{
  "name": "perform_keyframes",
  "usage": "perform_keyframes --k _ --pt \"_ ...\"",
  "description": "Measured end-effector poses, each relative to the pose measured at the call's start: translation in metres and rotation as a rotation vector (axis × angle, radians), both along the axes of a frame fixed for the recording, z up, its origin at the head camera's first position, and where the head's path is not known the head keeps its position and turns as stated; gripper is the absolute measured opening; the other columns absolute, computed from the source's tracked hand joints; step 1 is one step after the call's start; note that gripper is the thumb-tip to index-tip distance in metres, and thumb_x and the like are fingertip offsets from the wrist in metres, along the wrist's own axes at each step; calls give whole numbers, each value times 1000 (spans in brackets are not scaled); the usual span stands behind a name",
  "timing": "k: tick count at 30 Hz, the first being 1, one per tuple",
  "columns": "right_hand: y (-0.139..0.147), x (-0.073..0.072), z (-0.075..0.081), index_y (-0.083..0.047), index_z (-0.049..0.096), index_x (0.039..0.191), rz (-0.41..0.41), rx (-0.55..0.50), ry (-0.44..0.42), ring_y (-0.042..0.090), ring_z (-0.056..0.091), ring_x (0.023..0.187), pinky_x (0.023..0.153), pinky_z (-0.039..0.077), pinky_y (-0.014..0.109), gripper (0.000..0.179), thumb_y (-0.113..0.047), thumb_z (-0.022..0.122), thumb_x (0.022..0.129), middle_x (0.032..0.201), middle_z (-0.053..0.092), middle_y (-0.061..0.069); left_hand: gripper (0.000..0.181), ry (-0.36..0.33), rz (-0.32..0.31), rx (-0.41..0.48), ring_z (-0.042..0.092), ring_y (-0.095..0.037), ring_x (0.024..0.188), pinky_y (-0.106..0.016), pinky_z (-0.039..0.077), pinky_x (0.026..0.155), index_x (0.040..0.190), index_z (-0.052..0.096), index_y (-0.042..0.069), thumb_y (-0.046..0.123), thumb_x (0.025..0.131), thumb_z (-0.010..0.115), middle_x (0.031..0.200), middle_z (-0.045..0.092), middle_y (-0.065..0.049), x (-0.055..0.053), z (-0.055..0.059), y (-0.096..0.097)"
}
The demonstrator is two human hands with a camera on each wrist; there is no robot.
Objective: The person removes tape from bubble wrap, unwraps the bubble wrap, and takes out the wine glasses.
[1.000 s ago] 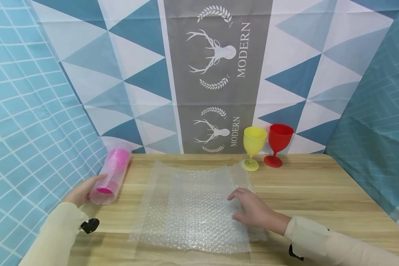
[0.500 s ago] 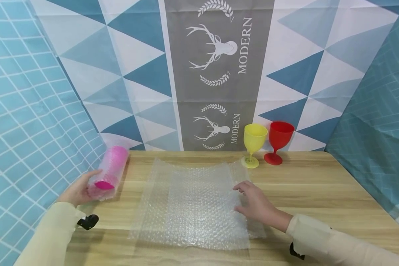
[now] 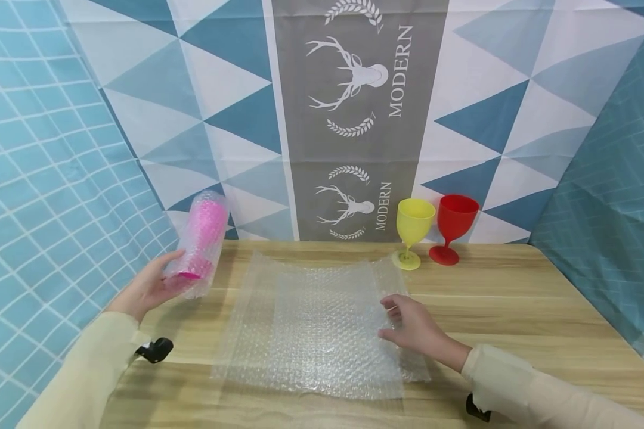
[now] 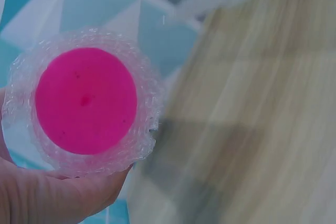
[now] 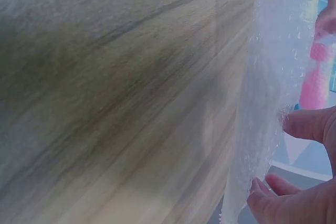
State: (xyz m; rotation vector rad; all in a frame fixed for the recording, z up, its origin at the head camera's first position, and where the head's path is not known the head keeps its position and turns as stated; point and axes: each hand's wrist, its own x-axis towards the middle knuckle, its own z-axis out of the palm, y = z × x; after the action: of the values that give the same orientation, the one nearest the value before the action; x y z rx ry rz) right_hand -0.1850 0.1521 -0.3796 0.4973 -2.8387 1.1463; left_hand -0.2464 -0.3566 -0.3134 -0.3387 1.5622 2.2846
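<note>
My left hand (image 3: 149,285) grips the lower end of a pink goblet rolled in bubble wrap (image 3: 206,229), held up off the table at the far left. In the left wrist view the goblet's round pink base (image 4: 85,100) faces the camera, ringed by layers of wrap. A sheet of bubble wrap (image 3: 322,333) lies spread on the table. Over the right edge of that sheet is my right hand (image 3: 418,329), thumb and fingers apart and slightly bent, holding nothing. In the right wrist view the fingertips (image 5: 256,195) are at the sheet; contact is hard to tell.
A yellow goblet (image 3: 415,221) and a red goblet (image 3: 456,220) stand upright at the back right of the wooden table (image 3: 515,310). A patterned cloth (image 3: 359,137) hangs behind, and a blue grid cloth (image 3: 48,179) lines the left side.
My left hand has lifted the wrapped goblet off the table and brought it slightly right. The right hand has shifted a little rightward, while the sheet and the other goblets stay put.
</note>
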Motion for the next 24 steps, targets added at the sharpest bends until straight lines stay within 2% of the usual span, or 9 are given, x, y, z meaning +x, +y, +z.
perform_keyframes --k 3,6,10,14,16,19,24 --pt "0 0 0 5 58 116 14 -6 6 29 66 100 86 57 40 52 -7 81 71 112 65 18 36 33 -9 -9 66 -13 89 -28 57 88 119 33 18 35 95 54 93 61 -1 1 10 17" --pt "0 0 0 5 59 116 32 -6 14 30 66 100 86 57 40 51 -7 81 71 112 65 19 32 86 -49 -29 67 -13 89 -28 57 87 115 38 15 34 95 55 93 63 0 4 17 32" --pt "1 2 1 5 59 114 49 -7 21 30 66 99 85 57 40 49 -7 81 71 110 65 19 22 173 -118 -17 65 -11 91 -27 56 87 108 47 21 32 93 59 95 62 2 7 19 48" --pt "0 3 3 3 60 114 26 -12 -6 29 66 99 86 57 39 49 -7 81 71 110 66 17 23 187 -115 -22 62 -10 90 -25 55 87 108 46 23 32 92 61 96 58 2 13 22 67" --pt "-1 4 3 3 60 114 7 -15 -21 28 66 100 86 57 39 50 -7 82 71 111 66 16 27 167 -97 -72 61 -8 89 -23 55 85 110 42 22 34 93 59 96 57 3 19 26 80" --pt "-2 5 3 3 60 115 -12 -22 -34 27 66 100 86 57 38 51 -7 82 70 111 66 16 23 172 -110 -127 61 -7 85 -22 54 82 111 41 18 33 97 52 92 60 4 27 30 96" --pt "-2 6 2 4 60 115 -20 -31 -33 26 66 99 86 57 39 52 -6 83 69 110 66 16 18 234 -143 -217 59 -3 79 -19 52 77 109 45 15 30 99 46 88 61 9 37 33 113"
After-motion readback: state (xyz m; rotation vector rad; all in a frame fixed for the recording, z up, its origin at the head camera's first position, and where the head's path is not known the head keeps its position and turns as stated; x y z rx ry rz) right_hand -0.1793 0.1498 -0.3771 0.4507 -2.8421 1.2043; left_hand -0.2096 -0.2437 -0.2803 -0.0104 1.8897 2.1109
